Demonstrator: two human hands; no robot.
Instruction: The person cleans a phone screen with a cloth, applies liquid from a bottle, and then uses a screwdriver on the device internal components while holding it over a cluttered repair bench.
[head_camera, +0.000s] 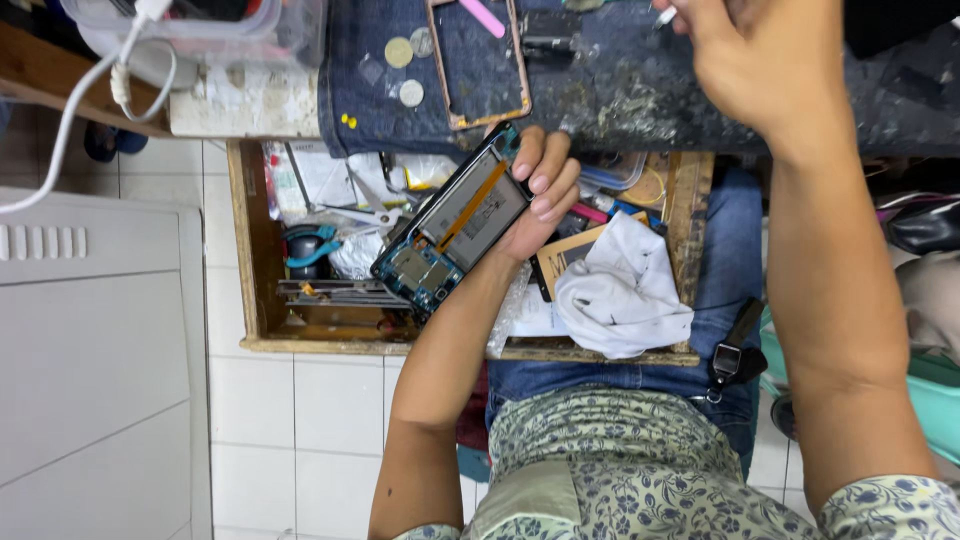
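My left hand (540, 195) grips an opened smartphone (450, 225) over an open wooden drawer. The phone's back is off, showing its battery, an orange strip and a blue-green circuit board. My right hand (760, 60) is raised at the top right over a dark, stained work mat (620, 95). Its fingers pinch a small white-tipped tool (665, 15), mostly hidden by the hand. A rose-gold phone back frame (478, 65) lies on the mat just above the phone, with a pink stick (485, 17) on it.
Three coins (399, 52) lie on the mat left of the frame. The wooden drawer (255, 250) holds scissors (350, 212), teal-handled pliers (305, 250), papers and a white cloth (620, 290). A white cable (70, 110) hangs at top left above a white cabinet (95, 350).
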